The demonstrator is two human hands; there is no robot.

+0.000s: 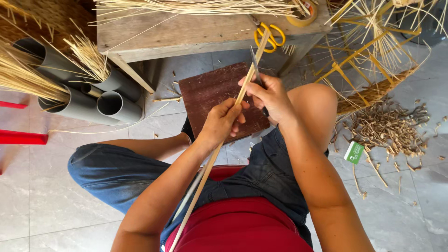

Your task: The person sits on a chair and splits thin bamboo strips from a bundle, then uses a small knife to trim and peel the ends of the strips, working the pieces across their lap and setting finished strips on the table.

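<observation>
Head view, seated worker splitting cane. The tiled floor (56, 186) filled the frame; a wooden surface (186, 32) crossed the top from 11 to 1 o'clock, strewn with pale splints. Grey pipes (93, 100) holding splint bundles lay at 9 to 10 o'clock; an unfinished woven frame (373, 70) stood at 2 o'clock above a heap of shavings (392, 128) at 3 o'clock. A dark brown board (210, 93) lay on the floor just above centre. The long bamboo strip (205, 172) ran from 6 o'clock, near the lap, up through both hands toward 12 o'clock. The left hand (221, 123) was closed around the strip; the right hand (270, 95), just above, was closed on a knife (255, 65), its blade lying along the strip. Yellow-handled scissors (269, 36) rested on the surface at 1 o'clock; a small green box (353, 152) lay at 4 o'clock. Judged good practice: keep the blade aligned with the grain, the lower grip firm, fingers clear of the edge.
</observation>
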